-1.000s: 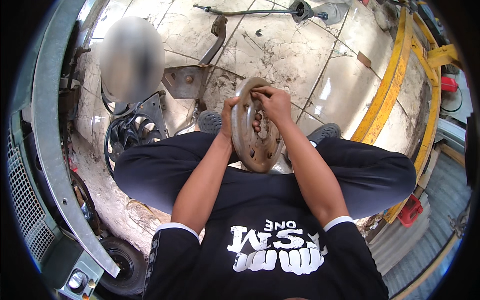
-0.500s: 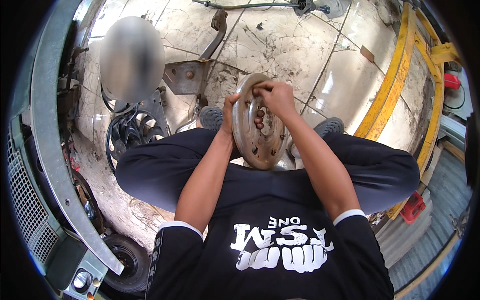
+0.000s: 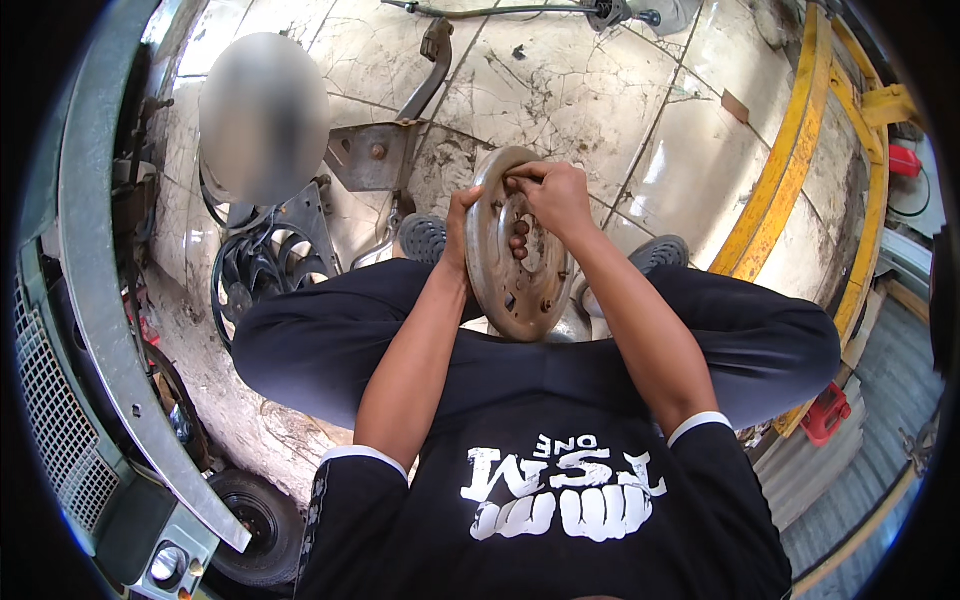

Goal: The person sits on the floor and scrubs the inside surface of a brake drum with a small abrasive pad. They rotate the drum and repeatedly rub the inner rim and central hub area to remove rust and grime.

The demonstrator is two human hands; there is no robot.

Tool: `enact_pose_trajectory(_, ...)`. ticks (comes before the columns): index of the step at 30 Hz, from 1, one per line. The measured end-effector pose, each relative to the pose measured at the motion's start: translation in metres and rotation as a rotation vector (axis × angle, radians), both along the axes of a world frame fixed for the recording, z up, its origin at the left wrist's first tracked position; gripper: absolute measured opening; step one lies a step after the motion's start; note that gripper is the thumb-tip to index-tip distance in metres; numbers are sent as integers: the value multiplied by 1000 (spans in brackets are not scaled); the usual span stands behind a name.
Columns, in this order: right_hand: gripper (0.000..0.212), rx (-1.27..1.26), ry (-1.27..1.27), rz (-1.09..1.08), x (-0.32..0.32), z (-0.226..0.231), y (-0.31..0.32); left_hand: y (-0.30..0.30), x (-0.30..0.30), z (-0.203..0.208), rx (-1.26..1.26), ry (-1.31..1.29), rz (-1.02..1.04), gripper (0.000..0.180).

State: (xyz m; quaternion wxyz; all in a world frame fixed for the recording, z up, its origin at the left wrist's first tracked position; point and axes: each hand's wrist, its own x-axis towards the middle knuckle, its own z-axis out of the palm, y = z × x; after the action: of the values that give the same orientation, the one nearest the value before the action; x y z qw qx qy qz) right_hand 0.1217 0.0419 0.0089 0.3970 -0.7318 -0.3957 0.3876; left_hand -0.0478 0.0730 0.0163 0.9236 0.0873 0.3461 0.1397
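Note:
A round, rusty metal plate with a raised rim, a large middle opening and bolts around it stands tilted between my knees. My left hand is closed on its left rim, the fingers passing behind; fingertips show through the middle opening. My right hand is at the plate's upper face, with thumb and fingers pinched together close to the inside of the rim. Whatever lies between those fingertips is hidden or too small to name.
A pedal with its metal bracket lies ahead on the tiles. Black fan-like parts are at the left, near a blurred patch. A vehicle's metal bumper borders the left, above a tyre. A yellow metal frame stands right.
Both hands and the plate stay almost where they were. The right hand's fingers have shifted only slightly at the plate's upper part.

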Motion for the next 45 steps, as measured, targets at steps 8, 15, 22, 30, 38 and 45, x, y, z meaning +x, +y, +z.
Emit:
enact_pose_trajectory(8,18,43,-49,75,-5,8,-6,-2,1,4,-3,68,39,65)
enact_pose_trajectory(15,16,100,-90,92,-5,-8,6,4,-4,-1,-44,-33,82,71)
enact_pose_trajectory(22,16,143,-166,86,-13,-9,0,0,-7,-5,-86,-34,72,69)
enact_pose_trajectory(30,17,230,-95,105,-17,-4,-5,2,-8,-8,-24,-7,79,67)
enact_pose_trajectory(38,16,196,-157,25,-9,-19,-6,-2,-6,-12,-68,-87,65,74)
enact_pose_trajectory(45,16,190,-270,140,-17,0,-21,4,-12,-17,-85,-60,47,71)
